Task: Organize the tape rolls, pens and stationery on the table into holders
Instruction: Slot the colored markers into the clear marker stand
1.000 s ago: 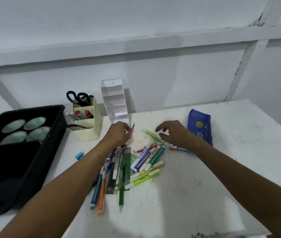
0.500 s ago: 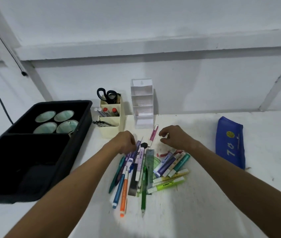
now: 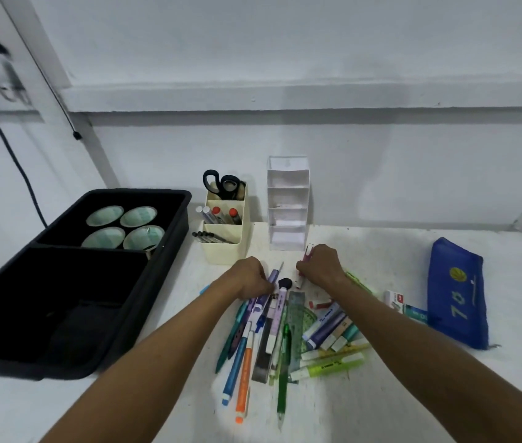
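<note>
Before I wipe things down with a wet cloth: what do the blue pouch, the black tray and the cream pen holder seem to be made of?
Blue pouch: seemingly fabric, matte, with soft edges and a printed yellow emblem. Black tray: probably moulded plastic, dull finish, with rounded corners and a thick rim; a coating cannot be ruled out. Cream pen holder: apparently rigid plastic, smooth and slightly glossy, with thin straight walls.

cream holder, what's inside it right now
The cream holder has black-handled scissors in its back section, red- and white-capped markers in the middle, and dark pens in the front. Everything below the caps and handles is hidden by its walls.
</note>
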